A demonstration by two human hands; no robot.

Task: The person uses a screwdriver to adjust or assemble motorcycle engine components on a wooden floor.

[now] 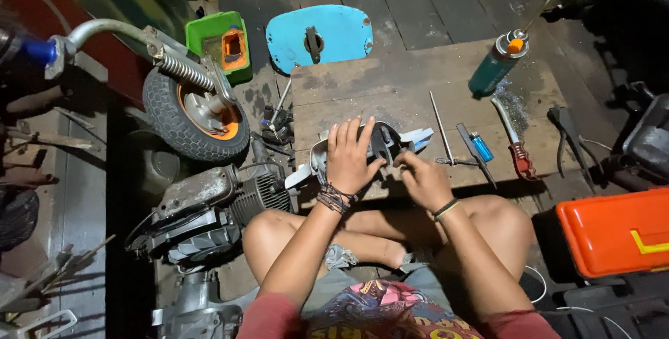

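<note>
I sit cross-legged at a low wooden board (418, 81). My left hand (350, 158) lies spread over a grey and black scooter headlight housing (385, 142) on the board's near edge, holding it down. My right hand (423, 180) is at the housing's right side, fingers pinched against it; whether they hold a small part is unclear. A light blue end of the housing (418, 137) sticks out to the right.
On the board lie a thin metal rod (440, 126), a blue lighter (481, 148), a red-handled knife (514, 145), pliers (566, 137) and a teal gas torch (496, 66). A scooter wheel (193, 116) and engine (209, 206) stand at left, an orange toolbox (617, 231) at right.
</note>
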